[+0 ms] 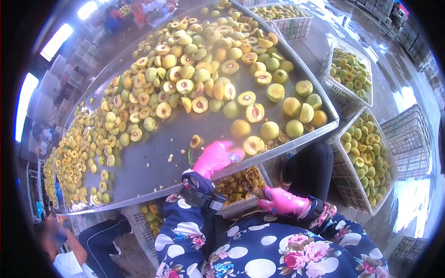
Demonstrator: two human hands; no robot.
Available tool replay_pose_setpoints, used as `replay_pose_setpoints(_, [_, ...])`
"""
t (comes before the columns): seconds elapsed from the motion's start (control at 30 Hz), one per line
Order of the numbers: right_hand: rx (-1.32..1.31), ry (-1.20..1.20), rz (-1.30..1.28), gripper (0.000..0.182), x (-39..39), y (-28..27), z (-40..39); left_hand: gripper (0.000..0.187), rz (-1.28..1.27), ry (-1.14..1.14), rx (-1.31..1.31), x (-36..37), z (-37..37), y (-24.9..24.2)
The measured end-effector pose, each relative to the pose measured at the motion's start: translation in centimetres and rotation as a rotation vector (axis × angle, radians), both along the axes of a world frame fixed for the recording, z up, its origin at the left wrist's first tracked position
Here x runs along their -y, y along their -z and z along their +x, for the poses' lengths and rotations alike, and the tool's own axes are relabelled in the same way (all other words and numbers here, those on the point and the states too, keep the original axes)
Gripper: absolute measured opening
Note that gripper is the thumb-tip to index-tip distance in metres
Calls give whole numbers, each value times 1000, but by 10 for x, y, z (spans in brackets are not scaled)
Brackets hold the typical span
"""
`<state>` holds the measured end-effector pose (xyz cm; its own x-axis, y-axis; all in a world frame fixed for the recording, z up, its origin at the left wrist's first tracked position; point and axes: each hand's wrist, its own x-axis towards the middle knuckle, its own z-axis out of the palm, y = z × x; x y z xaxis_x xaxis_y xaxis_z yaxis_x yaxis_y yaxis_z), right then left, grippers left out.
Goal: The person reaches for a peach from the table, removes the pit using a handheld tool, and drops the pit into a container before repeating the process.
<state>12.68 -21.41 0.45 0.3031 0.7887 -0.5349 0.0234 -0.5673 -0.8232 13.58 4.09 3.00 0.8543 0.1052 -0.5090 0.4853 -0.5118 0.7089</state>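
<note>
My left hand (214, 158), in a pink glove, is over the near edge of the metal table (153, 164). Its fingers are curled together; whatever they hold is hidden. Just right of those fingertips lies a halved yellow peach (253, 145) with its cut face up. My right hand (288, 202), also pink-gloved, is below the table edge, beside a crate (241, 206) of brownish fruit scraps (238, 185). Its fingers point left over the crate's edge and look apart, with nothing clearly held. Many whole and halved yellow-green peaches (185, 85) cover the table, several showing pits.
To the right stand a crate of peaches (368, 160), another full crate (350, 72) and a stacked grey crate (408, 139). One more filled crate (287, 21) is beyond the table's far corner. At lower left sits another person (69, 250). The table has a raised metal rim (320, 132).
</note>
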Motion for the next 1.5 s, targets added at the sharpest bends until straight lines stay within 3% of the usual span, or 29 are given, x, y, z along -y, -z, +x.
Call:
replay_pose_setpoints(0.1, [-20, 105, 107, 29, 1, 8, -3, 53, -9, 70, 81, -8, -3, 14])
replay_pose_setpoints(0.17, [-105, 217, 171, 28, 0, -6, 1, 47, 174, 106, 180, -5, -9, 16])
replay_pose_setpoints(0.2, [-287, 293, 174, 27, -1, -11, 4, 45, 263, 126, 227, -3, -12, 15])
replay_pose_setpoints(0.23, [-467, 369, 176, 27, -2, -17, 9, 42, 188, 76, 205, -1, -14, 13])
replay_pose_setpoints(0.3, [-406, 417, 177, 28, -7, -26, 17, 37, 42, -27, 164, 1, -16, 9])
replay_pose_setpoints(0.5, [-432, 523, 367, 32, -26, -36, 39, 29, -31, -218, 290, 4, -17, 14])
replay_pose_setpoints(0.6, [-427, 526, 398, 33, -34, -34, 42, 26, 240, -144, 176, 17, -13, -8])
replay_pose_setpoints(0.9, [-422, 525, 406, 33, -45, -18, 40, 20, 325, -198, 275, 22, -6, 7])
replay_pose_setpoints(1.0, [-421, 553, 428, 33, -47, -19, 41, 24, 280, -230, 119, 19, -1, 4])
replay_pose_setpoints(1.1, [-440, 572, 439, 39, -45, -15, 42, 36, 291, -148, 403, 13, -4, 29])
replay_pose_setpoints(1.13, [-462, 579, 449, 40, -44, -16, 42, 48, 342, -66, 260, 13, -4, 20])
replay_pose_setpoints(1.23, [-471, 565, 434, 45, -45, -17, 44, 50, 245, 123, 250, 16, -1, 17])
replay_pose_setpoints(1.33, [-520, 540, 455, 50, -44, -21, 45, 55, -177, -48, 175, 20, 3, 6])
replay_pose_setpoints(1.43, [-567, 560, 511, 54, -40, -17, 45, 56, -201, -43, 224, 21, 0, -2])
replay_pose_setpoints(1.5, [-581, 567, 518, 57, -38, -15, 44, 51, -457, -201, 288, 20, -9, 4])
